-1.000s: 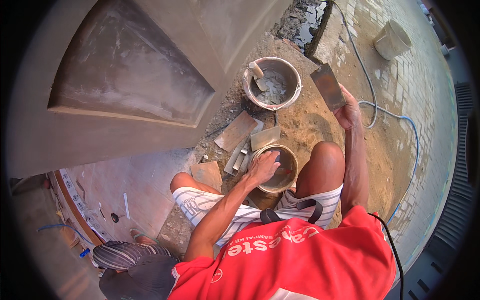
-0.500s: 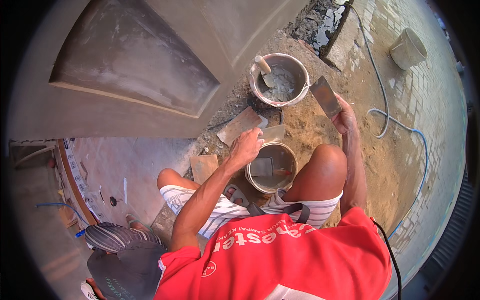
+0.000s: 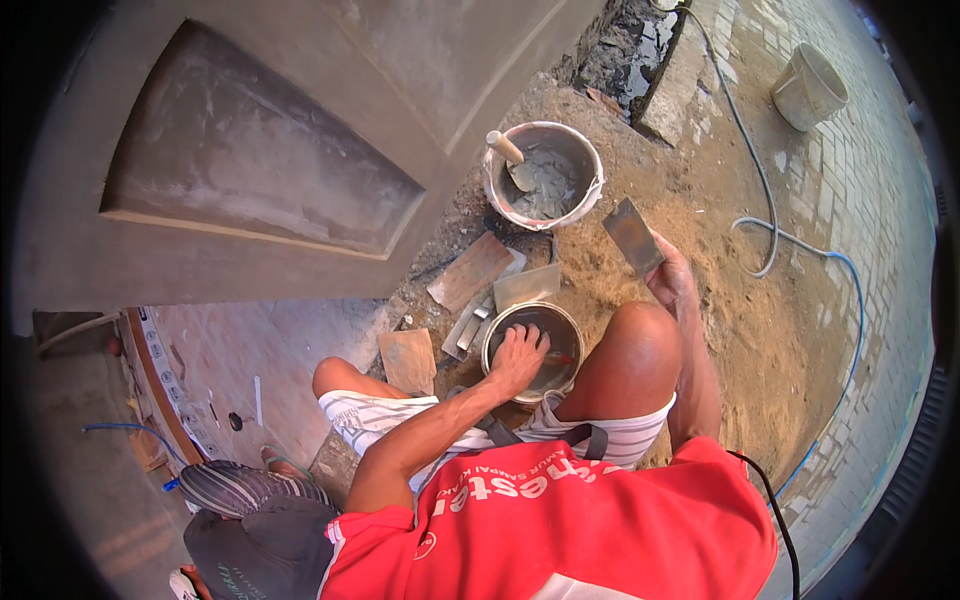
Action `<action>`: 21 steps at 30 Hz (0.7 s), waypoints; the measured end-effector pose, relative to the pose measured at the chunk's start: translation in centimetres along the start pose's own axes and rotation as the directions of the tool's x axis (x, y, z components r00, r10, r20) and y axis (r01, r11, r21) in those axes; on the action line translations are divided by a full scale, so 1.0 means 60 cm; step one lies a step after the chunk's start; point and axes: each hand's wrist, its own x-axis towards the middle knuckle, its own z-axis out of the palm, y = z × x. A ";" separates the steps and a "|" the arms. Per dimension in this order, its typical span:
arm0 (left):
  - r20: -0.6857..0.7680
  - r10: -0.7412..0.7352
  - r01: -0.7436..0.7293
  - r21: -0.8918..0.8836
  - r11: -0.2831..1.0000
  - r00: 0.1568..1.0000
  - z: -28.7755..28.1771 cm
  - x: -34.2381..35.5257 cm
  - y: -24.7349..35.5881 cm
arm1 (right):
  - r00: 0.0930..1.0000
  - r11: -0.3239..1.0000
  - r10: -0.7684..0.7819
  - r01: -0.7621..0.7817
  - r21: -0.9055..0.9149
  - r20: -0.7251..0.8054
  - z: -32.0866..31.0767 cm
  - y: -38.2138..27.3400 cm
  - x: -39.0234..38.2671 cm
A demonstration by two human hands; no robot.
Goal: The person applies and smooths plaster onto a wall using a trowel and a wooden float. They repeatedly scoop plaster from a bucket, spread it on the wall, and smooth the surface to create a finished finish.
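Observation:
My left hand [image 3: 520, 357] reaches down into the mouth of a small round bucket [image 3: 573, 338] between my knees. Its fingers are spread and close round nothing I can see; they cover much of the inside, where a bit of red shows. In my right hand [image 3: 672, 275], beyond my right knee, is a dark rectangular metal plate [image 3: 632, 237] with a rust-brown middle, gripped at its near end. Any handle on it is hidden. A larger bucket [image 3: 590, 205] farther off holds grey paste and a wooden-handled trowel [image 3: 507, 150].
Beside the small bucket lie a flat trowel [image 3: 472, 325], a pale plate [image 3: 527, 286] and brown tile pieces [image 3: 406, 361]. A smooth grey wall [image 3: 80, 240] with a recessed panel rises at the left. A hose [image 3: 765, 180] and another bucket [image 3: 810, 88] are on the right. Another person [image 3: 260, 535] is at the lower left.
My left hand has moved right and down, from above the tile pieces into the small bucket. My right hand still holds the plate. The view has shifted slightly.

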 end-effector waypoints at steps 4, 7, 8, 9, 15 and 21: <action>0.065 -0.051 0.072 -0.363 0.929 0.997 -0.051 -0.006 0.006 | 1.000 1.000 -0.005 0.006 -0.012 0.029 -0.006 0.004 0.006; 0.041 -0.101 0.107 -0.541 0.834 0.994 -0.081 -0.033 -0.008 | 1.000 1.000 0.005 -0.005 -0.004 0.027 0.003 0.008 0.001; 0.002 -0.105 0.089 -0.545 0.834 0.995 -0.082 -0.041 -0.011 | 0.999 1.000 0.010 -0.010 0.006 0.036 0.008 0.011 0.000; -0.027 -0.092 0.058 -0.588 0.807 0.995 -0.086 -0.048 -0.016 | 1.000 1.000 0.004 -0.004 0.008 0.011 -0.006 0.017 0.006; 0.222 -0.177 0.279 -0.631 0.724 0.959 -0.160 -0.059 -0.018 | 0.999 0.999 0.004 -0.002 0.040 -0.051 -0.001 0.032 0.035; 0.193 -0.189 0.268 -0.769 0.580 0.963 -0.064 -0.067 -0.017 | 1.000 1.000 -0.017 0.017 0.003 0.025 0.032 0.039 0.043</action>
